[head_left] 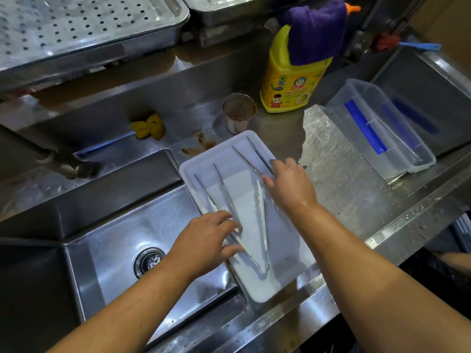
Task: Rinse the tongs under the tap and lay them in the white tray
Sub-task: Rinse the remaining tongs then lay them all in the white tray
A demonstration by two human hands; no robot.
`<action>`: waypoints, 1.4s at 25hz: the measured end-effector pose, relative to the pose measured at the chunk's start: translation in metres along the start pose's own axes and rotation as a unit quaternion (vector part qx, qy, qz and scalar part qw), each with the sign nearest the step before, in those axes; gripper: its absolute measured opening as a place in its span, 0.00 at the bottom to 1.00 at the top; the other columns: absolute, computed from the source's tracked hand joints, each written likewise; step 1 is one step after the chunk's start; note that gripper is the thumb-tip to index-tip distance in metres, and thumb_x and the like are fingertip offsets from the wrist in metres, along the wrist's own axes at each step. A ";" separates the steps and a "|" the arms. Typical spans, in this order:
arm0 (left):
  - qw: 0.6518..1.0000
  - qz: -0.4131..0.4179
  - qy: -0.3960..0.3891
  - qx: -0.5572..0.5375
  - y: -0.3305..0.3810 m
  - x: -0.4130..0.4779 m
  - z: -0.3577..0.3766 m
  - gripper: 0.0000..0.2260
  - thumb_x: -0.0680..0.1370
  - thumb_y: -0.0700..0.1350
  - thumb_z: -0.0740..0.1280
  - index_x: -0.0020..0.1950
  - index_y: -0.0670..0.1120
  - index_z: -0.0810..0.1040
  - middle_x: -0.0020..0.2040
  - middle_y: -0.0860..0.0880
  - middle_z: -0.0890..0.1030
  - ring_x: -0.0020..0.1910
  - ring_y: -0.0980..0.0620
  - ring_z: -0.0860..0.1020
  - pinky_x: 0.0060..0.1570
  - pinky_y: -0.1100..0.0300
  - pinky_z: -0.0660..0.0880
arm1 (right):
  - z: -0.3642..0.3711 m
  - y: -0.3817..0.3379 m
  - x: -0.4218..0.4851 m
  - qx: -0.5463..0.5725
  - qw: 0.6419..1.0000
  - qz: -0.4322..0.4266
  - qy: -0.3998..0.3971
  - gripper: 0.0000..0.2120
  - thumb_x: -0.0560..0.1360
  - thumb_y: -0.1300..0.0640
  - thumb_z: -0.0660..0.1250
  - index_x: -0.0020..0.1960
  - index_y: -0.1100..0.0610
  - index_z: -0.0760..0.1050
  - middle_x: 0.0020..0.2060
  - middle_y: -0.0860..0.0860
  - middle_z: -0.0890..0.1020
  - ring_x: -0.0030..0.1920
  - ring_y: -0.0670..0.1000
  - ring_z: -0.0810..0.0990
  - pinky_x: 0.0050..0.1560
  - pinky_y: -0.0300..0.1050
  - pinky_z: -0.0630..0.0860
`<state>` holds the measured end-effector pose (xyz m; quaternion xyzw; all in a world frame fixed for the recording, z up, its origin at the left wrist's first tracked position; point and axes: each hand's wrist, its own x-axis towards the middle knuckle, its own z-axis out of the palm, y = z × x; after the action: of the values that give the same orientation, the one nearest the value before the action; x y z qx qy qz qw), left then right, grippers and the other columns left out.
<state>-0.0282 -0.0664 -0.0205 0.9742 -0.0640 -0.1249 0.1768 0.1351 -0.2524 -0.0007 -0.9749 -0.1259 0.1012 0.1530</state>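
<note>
Your left hand (204, 240) gripped the near tongs (222, 186), your right hand (290, 187) the far tongs (246, 160), inside the white tray (267, 289); release seemingly remained.

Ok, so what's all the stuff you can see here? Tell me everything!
tray: one, white, on the counter right of the sink
tongs: about three pairs, silver, in the tray
sink: one, steel, on the left
bottle: one, yellow, behind the tray
cloth: one, purple, draped over the bottle's top
cup: one, brown-stained, behind the tray
box: one, clear with a blue piece inside, on the right
sponge: one, yellow, behind the sink
holed trays: two, steel, at the back
left hand: one, holding tongs
right hand: one, gripping tongs
</note>
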 end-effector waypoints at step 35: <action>0.985 -0.154 0.002 -0.078 -0.031 0.035 -0.021 0.28 0.83 0.61 0.62 0.80 0.48 0.69 0.80 0.50 0.70 0.79 0.47 0.67 0.76 0.50 0.65 | 0.037 0.009 -0.151 0.060 0.985 0.037 -0.157 0.41 0.76 0.34 0.68 0.79 0.50 0.54 0.67 0.51 0.70 0.62 0.57 0.79 0.62 0.51 0.77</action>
<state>0.0138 -0.0365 -0.0199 0.9558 0.0971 -0.1530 0.2315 -0.0143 -0.2922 -0.0140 -0.9399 -0.1060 0.2662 0.1858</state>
